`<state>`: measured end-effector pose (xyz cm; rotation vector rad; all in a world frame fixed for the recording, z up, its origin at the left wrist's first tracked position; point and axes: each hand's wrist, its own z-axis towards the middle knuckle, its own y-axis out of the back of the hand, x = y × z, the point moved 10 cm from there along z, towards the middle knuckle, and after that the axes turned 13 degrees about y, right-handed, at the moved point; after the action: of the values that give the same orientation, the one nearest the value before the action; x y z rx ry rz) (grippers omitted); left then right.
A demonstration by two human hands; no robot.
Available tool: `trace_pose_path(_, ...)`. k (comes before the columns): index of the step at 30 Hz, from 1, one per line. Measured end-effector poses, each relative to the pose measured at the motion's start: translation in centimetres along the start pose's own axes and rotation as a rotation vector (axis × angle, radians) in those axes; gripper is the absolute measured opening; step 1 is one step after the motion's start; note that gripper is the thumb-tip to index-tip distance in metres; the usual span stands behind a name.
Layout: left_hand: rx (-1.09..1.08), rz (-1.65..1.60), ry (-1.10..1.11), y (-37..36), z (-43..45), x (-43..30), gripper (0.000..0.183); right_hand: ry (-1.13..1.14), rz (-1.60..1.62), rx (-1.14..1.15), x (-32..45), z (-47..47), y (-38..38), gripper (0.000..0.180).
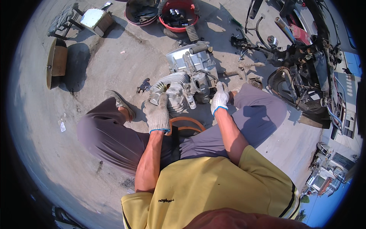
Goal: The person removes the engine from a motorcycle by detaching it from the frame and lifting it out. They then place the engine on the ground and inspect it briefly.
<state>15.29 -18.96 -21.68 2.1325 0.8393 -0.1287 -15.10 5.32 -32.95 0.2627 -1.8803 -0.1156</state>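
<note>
A silver motorcycle engine (190, 77) lies on the concrete between my legs, its finned cylinder (175, 80) towards my left. My left hand (157, 111), in a white knit glove with a blue cuff, grips the cylinder head (175, 93) at the near end. My right hand (220, 98), gloved alike, is against the engine's right side, by the carburetor (197, 83). One of its digits points away from me; the rest are partly hidden. A dark spring (199, 48) rests on top of the crankcase. An orange ring-shaped object (187, 119) shows below the engine.
A partly dismantled motorcycle (311, 60) stands at the right, with loose parts (241, 45) beside it. Beyond the engine are a red basin (178, 27) and a dark basin (141, 13) holding tools and parts. A white-topped block (96, 21) and a stool (67, 18) stand far left.
</note>
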Motion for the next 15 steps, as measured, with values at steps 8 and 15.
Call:
trace_pose_path(8, 0.054, -0.246, -0.227, -1.7, 2.6, 0.5, 0.060, 0.016, 0.065, -0.041, 1.4, -0.6, 1.1, 0.064)
trace_pose_path(15, 0.153, -0.175, -0.115, -2.8, 5.3, 2.2, 0.082, -0.003, 0.068, -0.071, 2.7, -1.8, 1.6, 0.050)
